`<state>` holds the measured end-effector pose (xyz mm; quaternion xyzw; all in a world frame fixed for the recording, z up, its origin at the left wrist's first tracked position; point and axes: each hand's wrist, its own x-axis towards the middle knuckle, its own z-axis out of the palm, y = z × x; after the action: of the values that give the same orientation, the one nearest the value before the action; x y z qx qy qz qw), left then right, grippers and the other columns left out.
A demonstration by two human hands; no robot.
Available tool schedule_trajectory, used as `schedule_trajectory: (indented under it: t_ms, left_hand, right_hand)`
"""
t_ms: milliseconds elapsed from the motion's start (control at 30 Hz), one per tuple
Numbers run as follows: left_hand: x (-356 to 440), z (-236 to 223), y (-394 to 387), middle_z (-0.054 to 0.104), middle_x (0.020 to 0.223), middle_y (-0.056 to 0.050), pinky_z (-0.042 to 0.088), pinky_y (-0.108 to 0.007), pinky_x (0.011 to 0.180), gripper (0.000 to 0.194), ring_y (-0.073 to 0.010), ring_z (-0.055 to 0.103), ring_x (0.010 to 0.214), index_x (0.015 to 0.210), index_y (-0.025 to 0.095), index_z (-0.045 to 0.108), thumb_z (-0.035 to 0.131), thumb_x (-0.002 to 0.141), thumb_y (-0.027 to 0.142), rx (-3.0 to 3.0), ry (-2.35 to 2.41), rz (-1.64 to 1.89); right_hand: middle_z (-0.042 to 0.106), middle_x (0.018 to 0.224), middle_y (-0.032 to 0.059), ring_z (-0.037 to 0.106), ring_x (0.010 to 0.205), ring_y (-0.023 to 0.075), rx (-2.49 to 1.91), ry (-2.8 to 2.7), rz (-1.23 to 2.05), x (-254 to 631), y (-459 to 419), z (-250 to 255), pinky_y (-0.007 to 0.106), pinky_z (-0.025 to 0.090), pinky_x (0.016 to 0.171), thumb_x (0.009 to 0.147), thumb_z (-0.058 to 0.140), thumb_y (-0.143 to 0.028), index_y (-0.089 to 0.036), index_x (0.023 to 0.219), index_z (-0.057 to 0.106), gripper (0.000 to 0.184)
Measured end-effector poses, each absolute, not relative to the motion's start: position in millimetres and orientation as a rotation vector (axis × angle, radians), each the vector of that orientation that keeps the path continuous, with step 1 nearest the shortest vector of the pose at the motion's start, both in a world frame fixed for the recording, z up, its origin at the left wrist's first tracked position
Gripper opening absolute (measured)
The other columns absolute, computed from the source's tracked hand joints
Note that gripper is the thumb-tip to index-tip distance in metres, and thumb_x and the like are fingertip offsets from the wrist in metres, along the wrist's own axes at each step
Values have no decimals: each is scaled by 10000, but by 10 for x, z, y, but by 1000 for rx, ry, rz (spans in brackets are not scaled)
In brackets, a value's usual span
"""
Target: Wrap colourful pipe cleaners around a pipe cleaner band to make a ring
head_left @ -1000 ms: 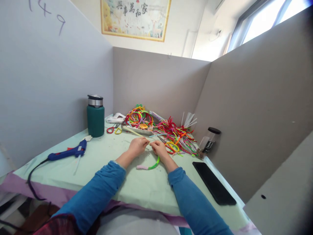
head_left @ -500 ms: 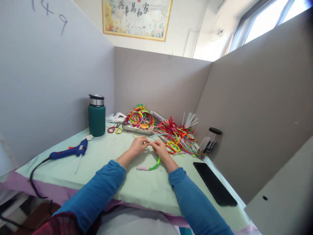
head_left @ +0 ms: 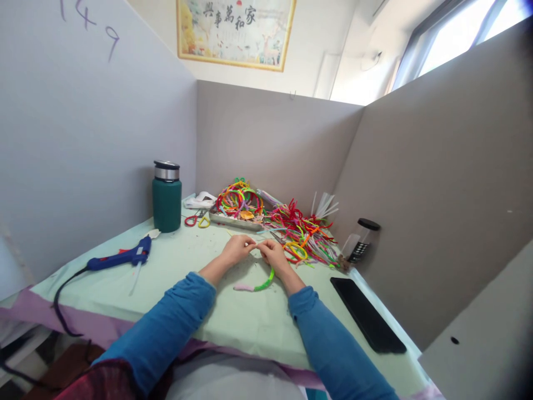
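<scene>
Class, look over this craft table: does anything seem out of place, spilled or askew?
Yes: the pipe cleaners sprawl loosely across the back right, outside the metal tray. The clear, black-lidded container beside them looks tilted, though the lens may exaggerate that.

Over on the table I can see a green bottle (head_left: 167, 204) with a dark-topped lid. Behind it and to its right, a gold-framed picture (head_left: 235, 33) hangs on the wall. Well to the bottle's right there's a black-lidded clear container (head_left: 358, 244), a flat black slab (head_left: 367, 315) and, higher up, a bright window (head_left: 449, 44).
</scene>
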<state>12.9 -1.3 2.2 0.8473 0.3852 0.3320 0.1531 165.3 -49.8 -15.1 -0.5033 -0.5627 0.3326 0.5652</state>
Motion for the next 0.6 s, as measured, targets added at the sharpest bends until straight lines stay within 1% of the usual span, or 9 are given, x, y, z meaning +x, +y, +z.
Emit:
schedule_trajectory:
  t_ms: [167,233,333,400,600]
  left_hand:
    - [130,39,-35,731,856,-58,414,-238,699,245,-171,606,764,864,184,757,566,820,330,2423,1116,959]
    - [128,57,-55,724,787,-53,410,-235,682,250,-170,605,742,852,176,755,560,820,330,2408,1120,943]
    - [124,82,-83,679,630,-35,397,-227,631,270,-163,596,671,842,164,750,541,828,333,2361,1126,894]
    - [123,87,-94,650,571,-24,389,-225,614,277,-159,587,635,842,161,747,532,832,335,2350,1130,880]
    - [131,76,-85,658,612,-27,365,-225,595,282,-147,564,614,793,163,739,529,824,349,2354,1128,933]
  right_hand:
    - [443,477,-47,370,459,96,-1179,-1328,750,1660,-488,-154,230,280,440,655,647,-462,-180,611,552,301]
    - [442,480,-46,369,461,96,-1173,-1335,743,1663,-486,-160,229,279,440,658,643,-464,-181,612,553,301]
    - [438,483,-45,366,463,97,-1166,-1342,726,1669,-482,-167,229,279,442,665,637,-458,-183,612,554,292]
    - [436,481,-44,367,466,98,-1165,-1347,719,1672,-477,-170,230,281,445,667,637,-451,-184,609,553,286]
    - [427,483,-44,363,470,102,-1166,-1353,730,1685,-464,-177,231,273,448,687,620,-443,-186,624,552,274]
